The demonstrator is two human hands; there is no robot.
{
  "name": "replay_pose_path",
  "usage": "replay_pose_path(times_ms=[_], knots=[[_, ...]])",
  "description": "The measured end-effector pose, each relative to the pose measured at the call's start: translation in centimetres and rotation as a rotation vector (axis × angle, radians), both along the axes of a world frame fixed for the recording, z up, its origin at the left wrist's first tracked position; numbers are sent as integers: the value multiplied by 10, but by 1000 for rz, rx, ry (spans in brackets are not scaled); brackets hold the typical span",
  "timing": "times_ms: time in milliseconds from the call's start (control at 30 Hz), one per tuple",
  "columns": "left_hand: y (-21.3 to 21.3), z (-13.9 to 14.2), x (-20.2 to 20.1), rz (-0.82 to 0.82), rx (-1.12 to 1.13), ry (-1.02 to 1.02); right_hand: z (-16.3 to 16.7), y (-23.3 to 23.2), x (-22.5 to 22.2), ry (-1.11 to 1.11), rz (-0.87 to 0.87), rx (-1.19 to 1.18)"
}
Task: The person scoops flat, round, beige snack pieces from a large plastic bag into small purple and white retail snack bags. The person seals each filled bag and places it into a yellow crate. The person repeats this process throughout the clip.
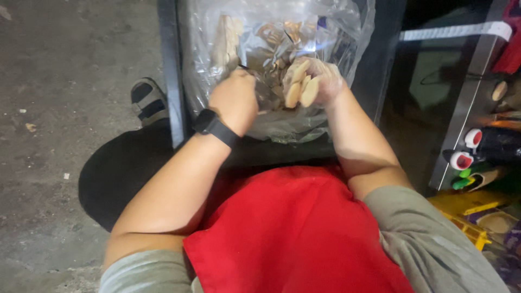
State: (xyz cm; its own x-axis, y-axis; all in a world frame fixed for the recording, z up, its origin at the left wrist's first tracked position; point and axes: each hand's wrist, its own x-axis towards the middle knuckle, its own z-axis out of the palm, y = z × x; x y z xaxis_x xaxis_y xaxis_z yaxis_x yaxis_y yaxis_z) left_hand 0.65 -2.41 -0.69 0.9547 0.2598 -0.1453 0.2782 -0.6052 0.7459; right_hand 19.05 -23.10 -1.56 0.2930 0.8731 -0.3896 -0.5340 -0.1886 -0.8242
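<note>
A large clear plastic bag (336,32) full of pale tan, flat pieces stands in front of me. My left hand (236,97), with a black watch on the wrist, grips the bag's opening edge. Inside the bag's mouth, my right hand (323,81), in a thin clear glove, holds several pale oval pieces (301,89). Both forearms reach forward over my red apron (293,228).
The bag rests in a dark frame (171,76). A sandalled foot (147,100) stands on the concrete floor at left. At right are a metal counter edge (461,114), dark sauce bottles with red-and-white caps (472,149) and a yellow crate (467,217).
</note>
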Motion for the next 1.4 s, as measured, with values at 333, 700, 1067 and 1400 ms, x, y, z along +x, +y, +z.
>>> replay_pose_path(times_ms=[333,700,1067,1400], knots=[[-3,6,0,102,-125,-172,74,44,-17,-1072,129,-369],[-6,-17,3,163,-104,-188,93,57,-39,-737,100,-450],[-10,-28,9,192,-212,-125,105,90,-69,-1620,791,-627],[-1,-33,5,219,-269,-251,79,117,-80,-1657,797,-534]])
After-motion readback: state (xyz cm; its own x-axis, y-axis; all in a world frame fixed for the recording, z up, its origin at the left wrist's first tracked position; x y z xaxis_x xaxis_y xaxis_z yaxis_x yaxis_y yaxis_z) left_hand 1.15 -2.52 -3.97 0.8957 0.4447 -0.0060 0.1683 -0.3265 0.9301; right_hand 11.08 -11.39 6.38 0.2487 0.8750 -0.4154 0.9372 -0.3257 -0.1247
